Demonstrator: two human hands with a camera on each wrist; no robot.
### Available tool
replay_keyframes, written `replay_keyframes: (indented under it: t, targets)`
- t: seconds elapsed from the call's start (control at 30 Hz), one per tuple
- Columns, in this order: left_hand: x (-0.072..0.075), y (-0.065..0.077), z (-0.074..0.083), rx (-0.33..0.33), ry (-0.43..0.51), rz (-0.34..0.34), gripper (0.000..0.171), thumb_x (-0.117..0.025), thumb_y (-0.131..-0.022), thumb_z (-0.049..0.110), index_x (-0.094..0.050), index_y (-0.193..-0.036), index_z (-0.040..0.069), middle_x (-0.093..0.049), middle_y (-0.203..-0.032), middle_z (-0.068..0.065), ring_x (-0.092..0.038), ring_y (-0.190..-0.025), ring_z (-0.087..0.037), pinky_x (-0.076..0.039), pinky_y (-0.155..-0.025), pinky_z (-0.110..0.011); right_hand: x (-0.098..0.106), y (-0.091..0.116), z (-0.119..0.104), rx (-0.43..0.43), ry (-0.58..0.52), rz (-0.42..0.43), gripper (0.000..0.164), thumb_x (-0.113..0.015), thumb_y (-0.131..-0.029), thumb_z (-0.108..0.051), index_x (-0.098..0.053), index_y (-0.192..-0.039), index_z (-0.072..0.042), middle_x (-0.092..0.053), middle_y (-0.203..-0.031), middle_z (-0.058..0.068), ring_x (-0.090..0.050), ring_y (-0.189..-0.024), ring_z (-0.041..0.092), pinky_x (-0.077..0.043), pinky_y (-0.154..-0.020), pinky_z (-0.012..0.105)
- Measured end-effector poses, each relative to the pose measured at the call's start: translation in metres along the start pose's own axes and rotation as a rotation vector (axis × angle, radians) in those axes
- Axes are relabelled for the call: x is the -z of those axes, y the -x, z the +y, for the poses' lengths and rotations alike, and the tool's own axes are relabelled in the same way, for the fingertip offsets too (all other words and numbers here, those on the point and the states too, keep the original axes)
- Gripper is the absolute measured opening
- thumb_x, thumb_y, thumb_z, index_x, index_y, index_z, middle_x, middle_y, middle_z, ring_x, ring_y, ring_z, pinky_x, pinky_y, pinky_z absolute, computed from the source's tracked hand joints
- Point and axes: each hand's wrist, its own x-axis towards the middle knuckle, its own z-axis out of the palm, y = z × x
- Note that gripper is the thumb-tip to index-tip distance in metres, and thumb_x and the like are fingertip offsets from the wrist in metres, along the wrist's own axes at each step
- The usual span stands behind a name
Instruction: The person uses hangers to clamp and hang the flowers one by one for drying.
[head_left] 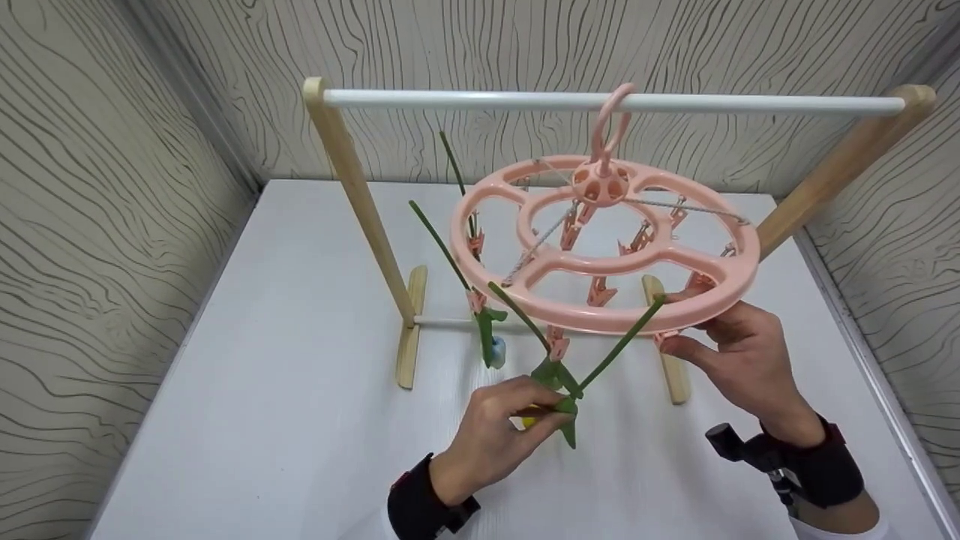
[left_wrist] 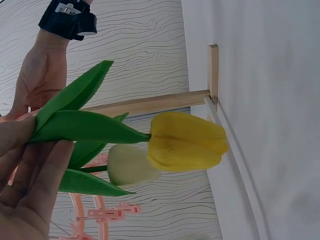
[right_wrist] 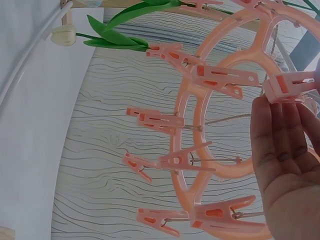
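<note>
My left hand (head_left: 495, 431) pinches a yellow tulip (left_wrist: 187, 140) at its leaves, below the front rim of a pink clip hanger (head_left: 592, 320). The tulip's bloom points down and its green stem slants up toward the right hand. At the hanger's right front, my right hand (head_left: 750, 364) grips a pink clothespin (right_wrist: 292, 86) between thumb and fingers. A white tulip (left_wrist: 131, 164) hangs close behind the yellow one, its stem in another clothespin (head_left: 557, 346). Farther left, a blue tulip (head_left: 499, 352) hangs bloom down from a clip.
The hanger hooks over a white rod (head_left: 465, 98) held by wooden legs (head_left: 360, 202). Another green stem (head_left: 454, 161) rises at the ring's left back. Several unused clothespins (right_wrist: 160, 120) dangle from the rings. Below lies a white table (head_left: 300, 450), with wood-patterned walls (head_left: 450, 45) around it.
</note>
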Motion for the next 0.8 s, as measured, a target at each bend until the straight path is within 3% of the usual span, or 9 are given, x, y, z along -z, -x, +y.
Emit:
replay_keyframes:
  t: [0.4, 0.8]
  targets:
    - [-0.001, -0.003, 0.001, -0.010, 0.008, 0.023, 0.013, -0.075, -0.085, 0.005, -0.071, -0.097, 0.005, -0.070, -0.093, -0.001, -0.065, -0.087, 0.000, -0.054, -0.070, -0.014, -0.014, 0.003, -0.003, -0.026, -0.087, -0.011, 0.049, -0.072, -0.077, 0.017, -0.052, -0.121, 0.020, -0.065, -0.107, 0.020, -0.067, -0.096, 0.020, -0.053, -0.089, 0.028]
    - [-0.005, -0.004, -0.001, -0.062, 0.060, 0.095, 0.013, -0.076, -0.083, 0.002, -0.070, -0.094, 0.006, -0.070, -0.089, -0.004, -0.067, -0.085, -0.006, -0.056, -0.068, -0.017, -0.031, 0.008, -0.005, -0.023, -0.199, 0.048, 0.050, -0.071, -0.077, 0.019, -0.049, -0.121, 0.022, -0.064, -0.112, 0.023, -0.068, -0.096, 0.024, -0.055, -0.086, 0.033]
